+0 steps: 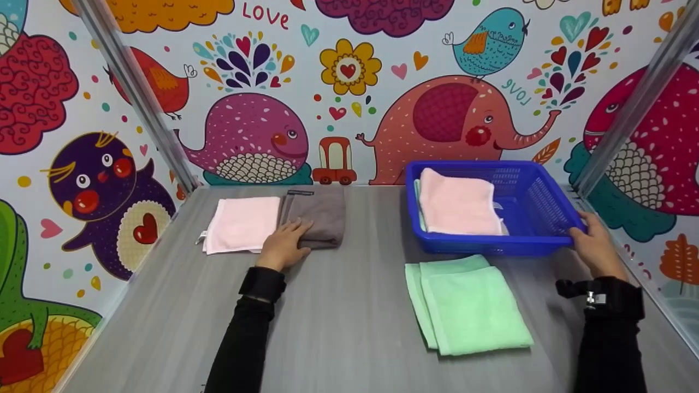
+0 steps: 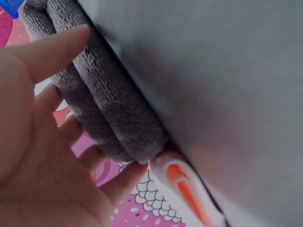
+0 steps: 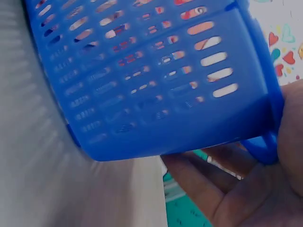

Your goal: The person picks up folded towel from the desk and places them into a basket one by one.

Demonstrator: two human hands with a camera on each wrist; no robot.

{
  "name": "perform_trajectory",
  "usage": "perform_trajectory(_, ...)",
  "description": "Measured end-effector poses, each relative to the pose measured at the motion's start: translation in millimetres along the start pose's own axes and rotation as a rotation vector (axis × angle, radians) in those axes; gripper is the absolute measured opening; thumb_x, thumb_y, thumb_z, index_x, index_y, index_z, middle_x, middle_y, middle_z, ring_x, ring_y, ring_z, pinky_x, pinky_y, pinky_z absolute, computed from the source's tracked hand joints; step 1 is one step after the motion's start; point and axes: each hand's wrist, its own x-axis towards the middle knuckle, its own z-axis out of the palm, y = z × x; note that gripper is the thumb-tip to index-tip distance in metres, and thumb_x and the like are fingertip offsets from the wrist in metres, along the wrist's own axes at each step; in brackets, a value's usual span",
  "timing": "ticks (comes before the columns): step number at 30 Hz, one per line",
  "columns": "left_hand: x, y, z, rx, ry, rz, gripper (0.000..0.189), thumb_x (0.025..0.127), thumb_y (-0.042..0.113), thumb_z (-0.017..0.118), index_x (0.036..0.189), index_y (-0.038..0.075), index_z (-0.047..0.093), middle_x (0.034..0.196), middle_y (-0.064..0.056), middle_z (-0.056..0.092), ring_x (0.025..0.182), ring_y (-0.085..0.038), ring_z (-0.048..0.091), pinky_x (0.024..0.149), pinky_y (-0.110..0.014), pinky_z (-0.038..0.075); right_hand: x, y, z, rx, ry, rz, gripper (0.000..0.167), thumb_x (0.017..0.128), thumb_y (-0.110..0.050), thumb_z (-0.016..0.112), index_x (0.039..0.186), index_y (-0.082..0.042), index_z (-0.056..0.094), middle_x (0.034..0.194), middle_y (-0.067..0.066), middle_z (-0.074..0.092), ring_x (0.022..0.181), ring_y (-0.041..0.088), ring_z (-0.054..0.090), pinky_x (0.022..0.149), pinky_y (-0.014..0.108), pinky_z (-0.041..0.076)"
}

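Note:
My left hand [image 1: 284, 244] rests at the near left corner of a folded grey towel [image 1: 322, 215], its fingers loosely spread over the top. In the left wrist view, the thumb lies along the thick folded edge of the grey towel [image 2: 106, 90]. A folded pink towel [image 1: 243, 224] lies just left of it. My right hand [image 1: 598, 245] grips the right end of a blue basket [image 1: 497, 245], thumb over the rim and fingers around the outside. Inside the basket, a folded pink towel [image 1: 457, 203] leans to the left, covering most of a green one.
A folded green towel [image 1: 475, 308] lies on the grey table [image 1: 349, 327] in front of the basket. Walls with cartoon animals [image 1: 349, 109] close off the back and sides, with metal posts [image 1: 142, 98] at the corners.

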Motion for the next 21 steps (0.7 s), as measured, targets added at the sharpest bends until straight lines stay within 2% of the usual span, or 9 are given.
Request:
perform_trajectory(1,-0.1,-0.1,-0.1,-0.001,-0.002,0.000,0.067,0.099,0.025,0.069,0.160,0.018,0.041,0.166,-0.016,0.035,0.155,-0.041,0.030,0.123,-0.057,0.028,0.6,-2.7,3.7,-0.007,-0.010,-0.015,0.062,0.110,-0.020,0.027,0.162,0.007,0.007,0.157,0.045,0.024,0.138,0.054,0.039,0.090,0.021,0.053)
perform_trajectory(3,-0.2,-0.8,-0.2,-0.002,-0.008,0.003,0.067,0.100,0.024,0.069,0.160,0.017,0.041,0.166,-0.016,0.035,0.155,-0.041,0.029,0.123,-0.057,0.028,2.1,-8.6,12.6,-0.007,-0.033,-0.042,0.060,0.110,-0.017,0.027,0.160,0.010,0.009,0.152,0.047,0.029,0.136,0.054,0.040,0.089,0.021,0.048)
perform_trajectory(6,0.2,-2.8,-0.7,-0.008,-0.006,0.008,0.068,0.099,0.023,0.070,0.160,0.017,0.041,0.166,-0.017,0.035,0.155,-0.042,0.029,0.123,-0.058,0.028,4.9,-21.2,29.4,-0.018,-0.056,-0.063,0.059,0.109,-0.016,0.027,0.158,0.012,0.009,0.150,0.048,0.032,0.136,0.054,0.041,0.105,0.044,0.047)
perform_trajectory(8,0.6,-4.0,-0.4,-0.023,-0.001,0.013,0.068,0.098,0.022,0.071,0.159,0.015,0.041,0.166,-0.019,0.036,0.154,-0.043,0.030,0.123,-0.059,0.028,6.3,-29.8,40.7,-0.014,-0.064,-0.071,0.060,0.108,-0.015,0.027,0.158,0.012,0.008,0.150,0.048,0.031,0.137,0.056,0.039,0.112,0.062,0.037)
perform_trajectory(10,0.6,-5.7,-0.3,-0.052,-0.004,0.015,0.069,0.098,0.023,0.071,0.160,0.015,0.041,0.166,-0.019,0.035,0.154,-0.044,0.028,0.123,-0.060,0.027,7.4,-38.7,51.6,-0.004,-0.074,-0.067,0.060,0.108,-0.013,0.028,0.158,0.012,0.007,0.152,0.048,0.028,0.140,0.057,0.036,0.116,0.067,0.030)
perform_trajectory(15,0.1,-7.0,1.4,-0.134,-0.029,0.003,0.072,0.098,0.023,0.070,0.161,0.015,0.037,0.168,-0.020,0.029,0.157,-0.044,0.021,0.125,-0.060,0.022,5.3,-55.2,73.5,-0.008,-0.082,-0.046,0.061,0.108,-0.013,0.029,0.159,0.012,0.007,0.155,0.047,0.026,0.143,0.058,0.032,0.118,0.069,0.026)
perform_trajectory(21,1.2,-3.3,-1.1,-0.127,-0.042,-0.002,0.074,0.097,0.024,0.071,0.162,0.015,0.036,0.169,-0.020,0.027,0.157,-0.045,0.020,0.125,-0.061,0.020,3.7,-69.2,91.0,-0.026,-0.126,-0.034,0.065,0.109,-0.016,0.030,0.161,0.008,0.000,0.160,0.043,0.021,0.147,0.058,0.027,0.119,0.070,0.024)
